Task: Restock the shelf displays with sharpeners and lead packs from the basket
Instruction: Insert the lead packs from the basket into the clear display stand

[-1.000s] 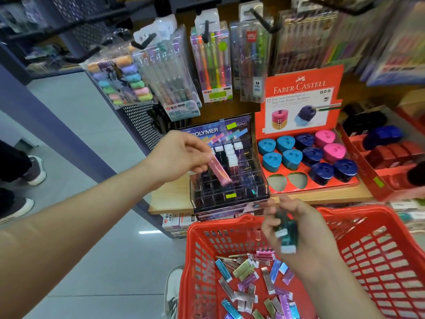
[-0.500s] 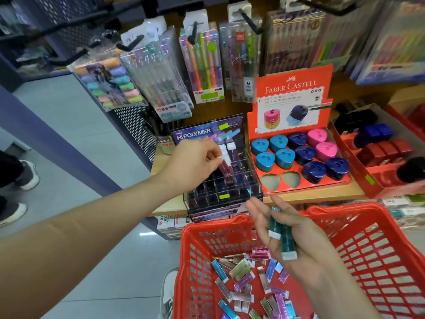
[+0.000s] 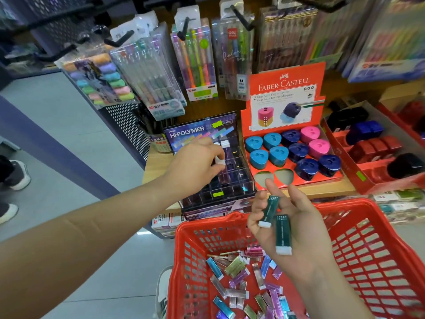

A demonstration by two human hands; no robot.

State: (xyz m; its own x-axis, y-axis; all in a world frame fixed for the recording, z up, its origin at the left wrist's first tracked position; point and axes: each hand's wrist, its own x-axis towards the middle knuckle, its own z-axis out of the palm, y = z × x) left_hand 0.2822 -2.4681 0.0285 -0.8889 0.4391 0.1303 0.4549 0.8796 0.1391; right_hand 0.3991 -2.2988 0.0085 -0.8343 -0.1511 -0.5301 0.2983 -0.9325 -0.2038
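Left hand (image 3: pixel 197 164): extended over the clear acrylic compartmented display case (image 3: pixel 230 192); fingers (image 3: pixel 216 155) curled, pinching a white-capped lead pack (image 3: pixel 220 161) held at the case's middle rows; exact compartment cannot be told
Right hand (image 3: pixel 296 229): held palm-up over the rear rim of the red plastic lattice basket (image 3: pixel 379 217); fingers spread, nearly straight; two dark green white-capped lead packs (image 3: pixel 283 233) lying side by side across the palm
Basket contents: loose metallic lead packs (image 3: pixel 239 272), blue, pink, gold and silver, scattered on the floor
Wooden shelf (image 3: pixel 156 166): display case stood just left of the red cardboard Faber-Castell tray (image 3: pixel 287 93); blue, navy and pink triangular sharpeners (image 3: pixel 296 150) seated in it
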